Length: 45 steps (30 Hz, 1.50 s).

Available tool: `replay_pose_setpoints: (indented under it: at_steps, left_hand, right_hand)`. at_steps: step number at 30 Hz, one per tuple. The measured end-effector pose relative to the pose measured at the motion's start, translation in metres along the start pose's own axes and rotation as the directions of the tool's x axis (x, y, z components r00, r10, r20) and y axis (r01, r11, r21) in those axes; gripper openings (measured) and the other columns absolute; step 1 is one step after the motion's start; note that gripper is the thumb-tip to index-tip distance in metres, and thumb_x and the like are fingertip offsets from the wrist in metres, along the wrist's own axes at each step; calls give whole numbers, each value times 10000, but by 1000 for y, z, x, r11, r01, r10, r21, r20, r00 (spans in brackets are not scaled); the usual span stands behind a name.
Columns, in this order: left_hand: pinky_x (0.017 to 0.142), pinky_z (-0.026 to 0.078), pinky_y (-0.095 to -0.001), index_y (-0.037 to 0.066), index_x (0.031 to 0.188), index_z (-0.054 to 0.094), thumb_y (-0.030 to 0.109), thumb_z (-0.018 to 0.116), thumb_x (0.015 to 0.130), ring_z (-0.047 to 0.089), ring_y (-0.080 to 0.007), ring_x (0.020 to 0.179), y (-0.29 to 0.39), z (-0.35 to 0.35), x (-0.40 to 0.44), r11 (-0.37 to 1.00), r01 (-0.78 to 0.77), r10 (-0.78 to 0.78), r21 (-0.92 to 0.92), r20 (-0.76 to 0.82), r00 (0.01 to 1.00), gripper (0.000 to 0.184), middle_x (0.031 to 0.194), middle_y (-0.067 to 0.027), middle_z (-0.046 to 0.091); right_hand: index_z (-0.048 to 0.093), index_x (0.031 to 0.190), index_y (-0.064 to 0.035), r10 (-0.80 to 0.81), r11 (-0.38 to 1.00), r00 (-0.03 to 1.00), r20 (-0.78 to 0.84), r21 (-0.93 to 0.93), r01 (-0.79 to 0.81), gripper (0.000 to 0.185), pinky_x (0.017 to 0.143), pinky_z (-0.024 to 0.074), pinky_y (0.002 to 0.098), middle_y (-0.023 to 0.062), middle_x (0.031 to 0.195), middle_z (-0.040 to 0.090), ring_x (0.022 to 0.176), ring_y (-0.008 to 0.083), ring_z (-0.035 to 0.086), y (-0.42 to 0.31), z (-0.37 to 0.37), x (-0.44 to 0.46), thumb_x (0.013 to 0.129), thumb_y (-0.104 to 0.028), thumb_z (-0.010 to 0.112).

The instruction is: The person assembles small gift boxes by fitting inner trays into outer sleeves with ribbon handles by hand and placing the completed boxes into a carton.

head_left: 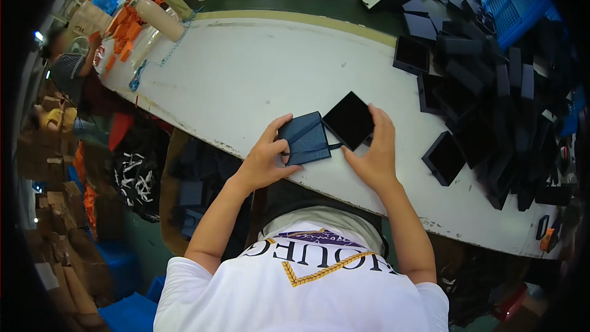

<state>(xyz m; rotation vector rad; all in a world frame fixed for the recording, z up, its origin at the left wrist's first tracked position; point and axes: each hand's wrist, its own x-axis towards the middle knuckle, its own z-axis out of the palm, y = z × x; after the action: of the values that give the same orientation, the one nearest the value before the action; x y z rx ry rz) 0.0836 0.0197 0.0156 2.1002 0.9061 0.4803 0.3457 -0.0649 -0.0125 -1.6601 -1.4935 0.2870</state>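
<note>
My left hand (261, 165) grips a dark blue square box piece (304, 130) over the near edge of the table, its fingers round the left side. Bands like ribbon cross the face of this piece, and a dark strip sticks out from its right side toward my other hand. Between the thumb and fingers of my right hand (378, 155) is an open box half (350, 117) with a black inside, turned cornerwise. The two pieces are close together, near corner to side; whether the strip joins them I cannot tell.
A large heap of dark boxes (473, 98) covers the right of the white table (246, 55), with a blue crate (513, 0) behind. A pale bottle (157, 17) and orange pieces (126, 31) lie far left. An orange tool (547, 241) sits near the right corner. Other people are at left.
</note>
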Motion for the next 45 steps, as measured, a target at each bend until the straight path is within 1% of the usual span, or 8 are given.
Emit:
replay_pose_setpoints:
  at_steps: [8,21,27,28,32,36,40,45]
  left_hand:
    - [772,533,-313,50,677,458,15,928,641,638,-238,975,-14,5,-7,985,-165,156,-46,-158,975,472,1609,-226,387]
    - [1038,467,-435,90,1036,478,138,971,593,478,-406,1360,-31,-5,-6,986,-165,164,-29,-38,986,664,1535,-209,411]
    - [1114,356,-507,106,1127,467,268,930,672,406,-477,1352,-41,14,-7,967,-240,243,81,-38,969,669,1460,-270,406]
    - [1116,340,-514,107,1141,467,282,911,691,402,-490,1335,-36,20,-6,972,-215,223,93,-80,972,657,1458,-276,386]
    - [1109,341,-529,119,1133,458,239,874,684,389,-485,1324,-22,41,-9,982,-129,157,136,-221,962,624,1493,-252,317]
    - [1122,325,-526,136,1121,474,224,899,658,371,-488,1341,-11,46,-27,996,23,-59,-91,-422,905,635,1488,-247,334]
    - [1075,357,-490,126,1015,497,275,961,579,454,-414,1276,-37,8,-80,995,77,7,58,-842,540,654,1379,-227,461]
    - [1018,443,-412,38,1106,526,296,949,641,526,-343,1167,-118,-77,-212,723,689,-168,-54,-981,100,679,1193,-176,517]
  right_hand:
    - [373,1532,-66,1,1000,971,239,-24,4,973,1145,401,444,190,1473,439,1360,390,447,-8,-15,21,691,-78,864]
    - [435,1501,-85,-181,973,728,661,226,38,922,1173,384,422,172,1480,441,1406,377,418,-9,-45,31,680,14,844]
    - [260,1608,-24,-373,927,745,553,193,321,1093,1248,208,541,215,1649,273,1530,415,266,-9,-10,22,762,-353,870]
    - [160,1632,6,-137,976,868,476,217,35,1199,1252,123,579,242,1688,182,1565,410,190,-7,9,8,783,-547,803]
    - [115,1641,2,-37,856,908,418,482,-187,1198,1259,146,512,236,1700,145,1583,400,109,-51,56,8,829,-642,717]
    - [71,1645,1,-139,778,917,374,614,-133,1126,1269,120,494,224,1708,122,1577,389,152,-44,72,25,898,-597,665]
    - [97,1643,-11,-232,866,934,273,495,70,1067,1265,143,511,192,1708,152,1564,390,200,-61,57,26,930,-548,682]
    - [163,1625,12,-86,887,951,296,457,-62,969,1258,200,484,202,1680,225,1537,368,275,-23,43,10,908,-270,751]
